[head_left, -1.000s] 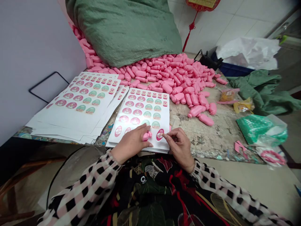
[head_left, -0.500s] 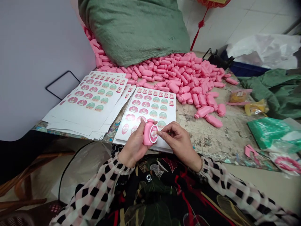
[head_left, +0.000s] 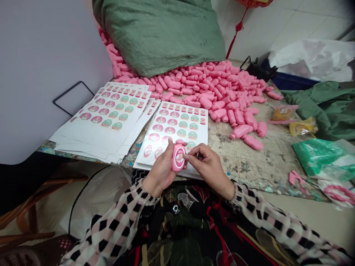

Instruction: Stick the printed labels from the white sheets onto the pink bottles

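Note:
My left hand (head_left: 163,170) is wrapped round a small pink plastic bottle (head_left: 175,168), held upright over the front of a sticker sheet. An oval pink label with a white border (head_left: 179,158) faces up on the bottle's front. The thumb of my right hand (head_left: 211,168) touches the label's right side, its fingertips pinched together. Whether anything is between those fingertips I cannot make out. Beneath my hands lies a stack of sticker sheets (head_left: 177,122) with rows of pink and green labels.
More sticker sheets (head_left: 83,135) are fanned out at the left. Behind lies a heap of pink bottles (head_left: 208,87) under a large green sack (head_left: 163,33). To the right are small plastic packets (head_left: 283,113), a green bag (head_left: 318,155) and pink-handled scissors (head_left: 296,179) near the worn table's (head_left: 224,162) edge.
My left hand has turned the bottle so that its label faces me more squarely. My right hand has shifted slightly left, its thumb still at the label.

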A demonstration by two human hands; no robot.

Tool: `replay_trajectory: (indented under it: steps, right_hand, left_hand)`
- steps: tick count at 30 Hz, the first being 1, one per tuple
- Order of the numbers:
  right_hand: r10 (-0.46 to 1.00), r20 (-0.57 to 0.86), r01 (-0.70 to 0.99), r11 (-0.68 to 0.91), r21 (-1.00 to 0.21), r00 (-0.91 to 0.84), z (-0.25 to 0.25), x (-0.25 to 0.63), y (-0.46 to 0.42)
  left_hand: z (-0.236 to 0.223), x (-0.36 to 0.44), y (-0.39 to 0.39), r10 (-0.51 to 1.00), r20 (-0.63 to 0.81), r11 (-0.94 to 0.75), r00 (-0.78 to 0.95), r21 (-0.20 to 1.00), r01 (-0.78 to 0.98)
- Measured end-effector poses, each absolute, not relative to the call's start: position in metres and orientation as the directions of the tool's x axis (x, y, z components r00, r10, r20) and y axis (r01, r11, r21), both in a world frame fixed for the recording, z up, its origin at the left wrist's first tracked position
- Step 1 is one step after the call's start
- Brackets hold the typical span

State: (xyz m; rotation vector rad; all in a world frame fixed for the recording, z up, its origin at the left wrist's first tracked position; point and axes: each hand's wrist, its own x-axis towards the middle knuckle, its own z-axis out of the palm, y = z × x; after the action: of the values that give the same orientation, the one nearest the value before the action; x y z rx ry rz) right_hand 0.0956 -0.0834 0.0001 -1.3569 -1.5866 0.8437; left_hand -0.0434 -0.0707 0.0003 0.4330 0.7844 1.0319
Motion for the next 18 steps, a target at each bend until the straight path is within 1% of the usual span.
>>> replay_trajectory:
  steps: [2, 4, 6, 8, 11, 14, 16, 18]
  right_hand:
    - [0.984, 0.176, 0.398, 0.176, -0.900, -0.038, -0.001, 0.096, -0.083]
    - [0.985, 0.166, 0.401, 0.168, -0.901, -0.039, -0.002, 0.096, -0.083]
    - [0.986, 0.163, 0.425, 0.167, -0.890, -0.044, -0.003, 0.097, -0.084]
    - [0.982, 0.179, 0.464, 0.188, -0.865, -0.064, -0.003, 0.100, -0.085]
    - [0.967, 0.195, 0.516, 0.253, -0.818, -0.165, -0.002, 0.107, -0.084]
    - [0.953, 0.194, 0.572, 0.296, -0.765, -0.233, 0.000, 0.118, -0.079]
    - [0.962, 0.203, 0.596, 0.273, -0.755, -0.183, 0.000, 0.125, -0.074]
    - [0.976, 0.196, 0.585, 0.214, -0.782, -0.095, -0.001, 0.127, -0.072]
  left_hand:
    - [0.000, -0.044, -0.071, 0.887, -0.362, 0.461, 0.286, 0.655, -0.599]
    - [0.000, -0.045, -0.071, 0.876, -0.356, 0.483, 0.326, 0.659, -0.577]
    - [0.000, -0.049, -0.073, 0.843, -0.360, 0.530, 0.400, 0.684, -0.501]
    - [0.000, -0.053, -0.074, 0.801, -0.365, 0.562, 0.475, 0.732, -0.385]
    - [-0.001, -0.058, -0.077, 0.766, -0.361, 0.554, 0.533, 0.790, -0.262]
    - [-0.002, -0.060, -0.078, 0.746, -0.365, 0.565, 0.557, 0.789, -0.240]
    - [-0.002, -0.060, -0.078, 0.734, -0.369, 0.583, 0.570, 0.774, -0.249]
    - [0.000, -0.059, -0.079, 0.726, -0.370, 0.596, 0.580, 0.760, -0.260]
